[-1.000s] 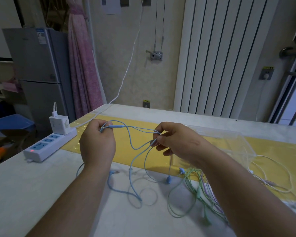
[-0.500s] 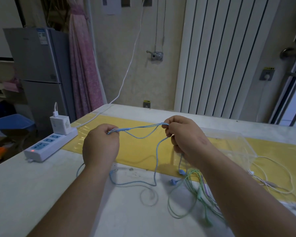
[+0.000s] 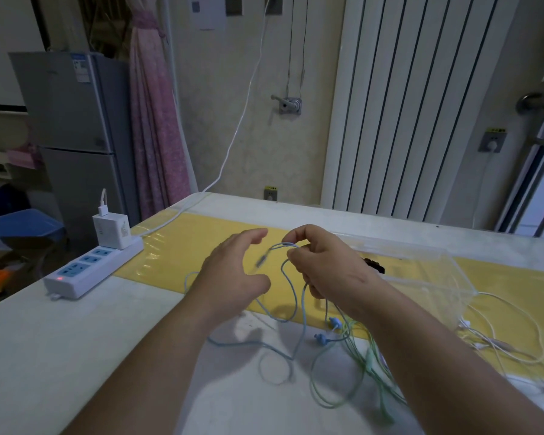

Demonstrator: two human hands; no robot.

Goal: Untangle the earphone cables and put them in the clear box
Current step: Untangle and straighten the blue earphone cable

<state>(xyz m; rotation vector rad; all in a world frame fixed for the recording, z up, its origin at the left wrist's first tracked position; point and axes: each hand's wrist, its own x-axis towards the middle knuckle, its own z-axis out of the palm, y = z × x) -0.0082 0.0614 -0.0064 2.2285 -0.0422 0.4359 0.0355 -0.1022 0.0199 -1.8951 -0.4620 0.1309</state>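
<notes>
Head view | left hand [image 3: 233,273] grip wide | right hand [image 3: 325,270] grip pinching blue earphone cable [image 3: 305,310] | fridge label [image 3: 81,69] illegible

One blue cable [image 3: 305,315], one green cable [image 3: 370,359], one white cable [image 3: 496,346], one clear box [image 3: 437,277], one power strip [image 3: 85,271].

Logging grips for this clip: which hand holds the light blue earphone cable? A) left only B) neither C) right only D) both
C: the right hand pinches the light blue earphone cable, while the left hand is open, gripping nothing.
</notes>
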